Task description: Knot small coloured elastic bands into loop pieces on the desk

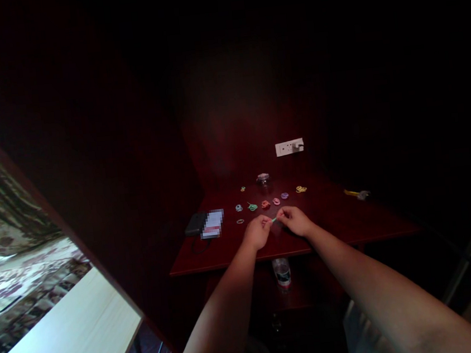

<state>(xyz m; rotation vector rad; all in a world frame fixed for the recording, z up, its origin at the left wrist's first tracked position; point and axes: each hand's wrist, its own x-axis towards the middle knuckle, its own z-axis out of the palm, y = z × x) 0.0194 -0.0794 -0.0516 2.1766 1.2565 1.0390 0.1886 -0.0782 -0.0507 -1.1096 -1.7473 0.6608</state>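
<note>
Over the front part of the dark red table, my left hand (259,232) and my right hand (294,221) pinch a small green band (274,219) between them, one at each end. Beyond the hands lies a row of small band piles: light blue (239,207), green (253,206), orange-red (266,204), pink (276,201), purple (284,195) and yellow (301,189). A pale ring-shaped band (240,221) rests left of my left hand. Farther back is a tiny yellow and green pair (242,188).
A clear jar (263,180) stands at the table's back. A phone (212,224) and black case (195,224) are at left, a yellow-handled tool (357,194) at right. Below the table's front edge (211,267) is a plastic bottle (283,273). A socket (289,147) is on the wall.
</note>
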